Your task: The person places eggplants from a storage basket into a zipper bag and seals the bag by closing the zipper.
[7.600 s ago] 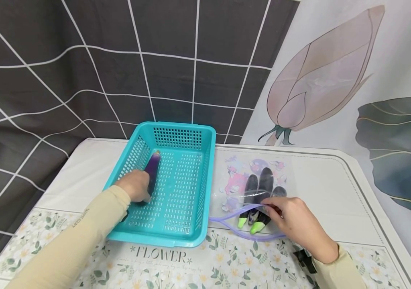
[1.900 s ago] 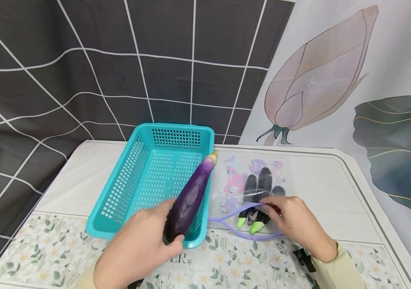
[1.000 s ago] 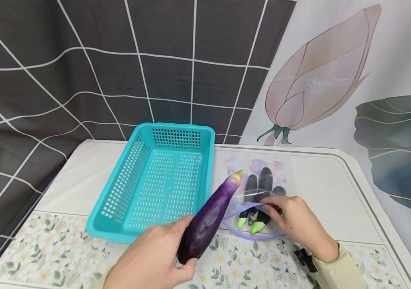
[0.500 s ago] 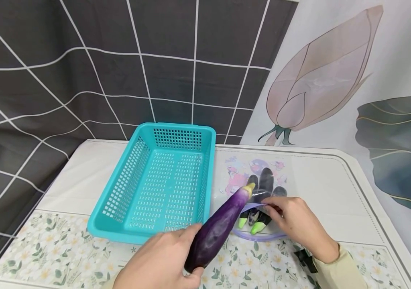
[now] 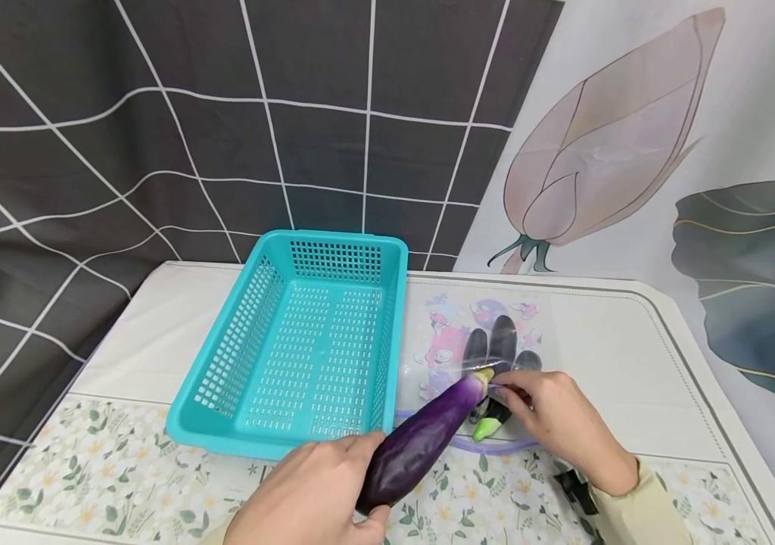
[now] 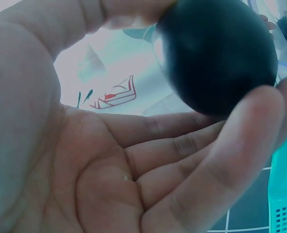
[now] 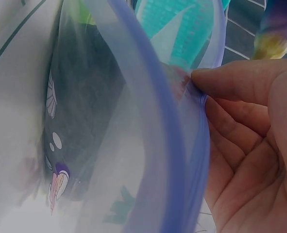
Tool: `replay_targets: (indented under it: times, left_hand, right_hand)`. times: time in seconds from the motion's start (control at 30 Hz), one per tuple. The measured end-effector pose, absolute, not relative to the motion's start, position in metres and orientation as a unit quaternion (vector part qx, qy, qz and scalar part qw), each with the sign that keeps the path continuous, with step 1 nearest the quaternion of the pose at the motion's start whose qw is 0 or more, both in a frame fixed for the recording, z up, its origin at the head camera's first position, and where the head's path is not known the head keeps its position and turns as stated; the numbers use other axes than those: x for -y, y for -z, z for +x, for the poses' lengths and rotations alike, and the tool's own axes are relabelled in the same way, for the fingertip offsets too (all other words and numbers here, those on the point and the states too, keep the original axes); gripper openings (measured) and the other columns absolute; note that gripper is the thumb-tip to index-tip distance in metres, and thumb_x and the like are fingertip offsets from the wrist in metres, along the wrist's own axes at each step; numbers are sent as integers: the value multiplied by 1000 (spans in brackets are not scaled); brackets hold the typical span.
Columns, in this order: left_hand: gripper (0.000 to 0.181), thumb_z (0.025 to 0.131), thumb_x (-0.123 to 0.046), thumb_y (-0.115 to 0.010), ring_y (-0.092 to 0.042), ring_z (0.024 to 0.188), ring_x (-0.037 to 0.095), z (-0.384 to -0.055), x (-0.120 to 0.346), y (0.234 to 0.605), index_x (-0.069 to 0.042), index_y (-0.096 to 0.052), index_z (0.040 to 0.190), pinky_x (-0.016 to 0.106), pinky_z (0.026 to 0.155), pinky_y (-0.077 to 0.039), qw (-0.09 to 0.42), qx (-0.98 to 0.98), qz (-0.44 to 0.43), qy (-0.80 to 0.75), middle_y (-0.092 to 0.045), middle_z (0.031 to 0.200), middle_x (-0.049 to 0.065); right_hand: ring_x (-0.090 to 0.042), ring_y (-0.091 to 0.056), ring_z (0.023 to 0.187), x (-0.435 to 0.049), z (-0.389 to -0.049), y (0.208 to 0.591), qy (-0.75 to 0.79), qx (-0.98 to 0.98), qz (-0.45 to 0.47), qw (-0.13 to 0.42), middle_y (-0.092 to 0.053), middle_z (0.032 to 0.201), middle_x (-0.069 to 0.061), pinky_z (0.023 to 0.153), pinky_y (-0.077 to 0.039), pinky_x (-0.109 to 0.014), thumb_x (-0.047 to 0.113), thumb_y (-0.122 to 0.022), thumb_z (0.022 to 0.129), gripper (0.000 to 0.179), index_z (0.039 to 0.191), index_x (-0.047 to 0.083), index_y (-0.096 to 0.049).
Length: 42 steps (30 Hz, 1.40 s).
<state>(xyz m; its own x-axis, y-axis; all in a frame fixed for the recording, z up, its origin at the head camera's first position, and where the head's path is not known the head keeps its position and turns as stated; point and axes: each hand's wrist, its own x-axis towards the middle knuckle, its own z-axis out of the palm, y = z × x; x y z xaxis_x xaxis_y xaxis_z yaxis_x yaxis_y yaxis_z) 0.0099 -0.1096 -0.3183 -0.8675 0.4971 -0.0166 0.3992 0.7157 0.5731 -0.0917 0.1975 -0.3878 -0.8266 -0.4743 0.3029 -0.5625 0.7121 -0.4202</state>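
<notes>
My left hand grips a purple eggplant by its thick end, with fingers and thumb around it. The pale stem end points right and away, overlapping the mouth of a clear printed zip bag. In the left wrist view the dark round end of the eggplant sits between thumb and fingertips. My right hand pinches the bag's lilac zip edge, which stands apart in the right wrist view as an open rim. Inside the bag lie several dark eggplants, one showing a bright green end.
A turquoise perforated basket stands left of the bag, with nothing inside. White and floral cloth covers the table. Behind it hang a dark grid-patterned sheet and a flower-print curtain.
The left hand took the purple eggplant out of the basket and carried it right, its stem end now over the bag's mouth. The right hand has stayed at the bag's edge.
</notes>
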Motion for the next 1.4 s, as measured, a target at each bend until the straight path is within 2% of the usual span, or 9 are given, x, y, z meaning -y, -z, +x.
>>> replay_targets:
  times: [0.3, 0.67, 0.93, 1.13, 1.4]
  left_hand:
    - [33, 73, -23, -77, -45, 59, 1, 12, 110, 319, -12, -63, 101, 19, 53, -39, 49, -927, 253, -272, -50, 75, -14]
    - [34, 71, -23, -76, -43, 60, 1, 16, 107, 318, -10, -67, 101, 19, 51, -38, -4, -935, 259, -241, -52, 77, -13]
    - [36, 72, -25, -78, -59, 77, 4, 17, 104, 319, -9, -72, 103, 27, 63, -53, -29, -935, 265, -234, -68, 95, -4]
    - [34, 72, -24, -78, -61, 79, 3, 18, 104, 319, -8, -73, 101, 27, 65, -54, -37, -931, 268, -245, -68, 94, -4]
    - [42, 72, -28, -81, -66, 92, 12, 20, 105, 322, -8, -72, 108, 32, 72, -57, -55, -934, 266, -231, -69, 106, -3]
  right_hand:
    - [6, -40, 57, -198, -93, 389, -253, 914, 296, 111, -66, 76, 13, 52, -39, -20, 2, -76, 85, 15, 94, 15, -76]
    - [6, -41, 57, -198, -92, 390, -255, 915, 293, 113, -70, 80, 9, 51, -39, -19, 1, -76, 85, 16, 95, 13, -77]
    - [6, -37, 53, -198, -91, 388, -257, 919, 283, 96, -70, 81, 8, 48, -36, -20, 2, -74, 87, 15, 98, 12, -77]
    - [5, -38, 53, -198, -91, 387, -255, 922, 279, 88, -71, 81, 8, 49, -37, -20, 3, -74, 88, 15, 98, 12, -77]
    - [5, -37, 53, -198, -91, 388, -254, 921, 280, 91, -71, 81, 8, 49, -37, -20, 3, -74, 88, 15, 98, 13, -77]
